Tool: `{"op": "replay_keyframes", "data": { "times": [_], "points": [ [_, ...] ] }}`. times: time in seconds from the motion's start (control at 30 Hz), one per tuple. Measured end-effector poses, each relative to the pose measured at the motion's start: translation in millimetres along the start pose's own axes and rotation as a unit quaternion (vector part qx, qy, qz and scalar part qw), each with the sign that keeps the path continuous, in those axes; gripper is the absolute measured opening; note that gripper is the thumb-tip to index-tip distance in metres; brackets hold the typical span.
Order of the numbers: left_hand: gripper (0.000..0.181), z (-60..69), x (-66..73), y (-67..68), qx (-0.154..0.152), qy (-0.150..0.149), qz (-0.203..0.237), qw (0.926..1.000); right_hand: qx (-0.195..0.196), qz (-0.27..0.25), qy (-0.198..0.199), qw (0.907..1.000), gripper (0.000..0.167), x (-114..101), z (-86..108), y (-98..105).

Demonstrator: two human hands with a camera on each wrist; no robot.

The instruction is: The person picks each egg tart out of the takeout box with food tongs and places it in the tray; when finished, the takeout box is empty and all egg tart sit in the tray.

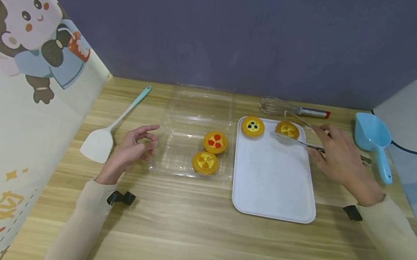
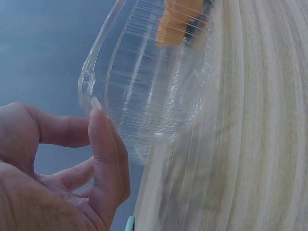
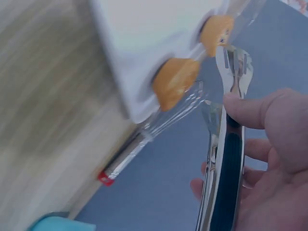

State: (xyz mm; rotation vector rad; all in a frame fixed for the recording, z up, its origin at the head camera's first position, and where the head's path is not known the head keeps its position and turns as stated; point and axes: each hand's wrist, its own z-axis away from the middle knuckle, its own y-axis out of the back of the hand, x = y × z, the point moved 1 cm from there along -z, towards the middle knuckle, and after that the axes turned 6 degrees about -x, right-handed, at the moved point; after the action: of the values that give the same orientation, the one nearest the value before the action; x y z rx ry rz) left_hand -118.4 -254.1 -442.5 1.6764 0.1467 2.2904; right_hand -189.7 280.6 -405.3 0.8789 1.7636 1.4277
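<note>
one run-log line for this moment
right hand: holds tongs over tray | left hand: near clear container | tray: two tarts | container: two tarts

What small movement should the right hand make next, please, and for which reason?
Probably close the tongs gently on the tart at the far right corner of the tray: the right hand holds them with their arms apart, tips near it.

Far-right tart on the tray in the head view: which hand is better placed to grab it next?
Likely the right hand: it holds the tongs, their tips at the tart. The left hand holds nothing and is beside the clear container.
</note>
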Motion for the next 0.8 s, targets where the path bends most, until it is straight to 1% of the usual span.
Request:
{"op": "replay_keyframes", "data": {
  "times": [0.17,0.37,0.53,0.67,0.8],
  "points": [
    [0.058,0.9,0.4,1.1,0.000,0.003,0.000,1.0000,0.026,-0.013,0.046,0.9985,0.064,-21,-8.7,13],
    [0.058,1.2,0.3,1.9,-0.003,0.007,0.001,1.0000,0.018,-0.007,0.086,0.9961,0.064,-46,-23.2,20],
    [0.059,1.6,-0.1,2.3,-0.002,0.009,0.006,0.9999,-0.001,-0.021,0.126,0.9918,0.064,-68,-39.5,23],
    [0.059,2.0,-0.1,1.7,0.000,0.013,0.015,0.9998,-0.030,-0.027,0.152,0.9876,0.063,-86,-51.6,26],
    [0.059,1.9,0.9,0.5,-0.002,0.012,0.019,0.9997,-0.056,-0.018,0.177,0.9825,0.062,-103,-63.6,29]
  ]
}}
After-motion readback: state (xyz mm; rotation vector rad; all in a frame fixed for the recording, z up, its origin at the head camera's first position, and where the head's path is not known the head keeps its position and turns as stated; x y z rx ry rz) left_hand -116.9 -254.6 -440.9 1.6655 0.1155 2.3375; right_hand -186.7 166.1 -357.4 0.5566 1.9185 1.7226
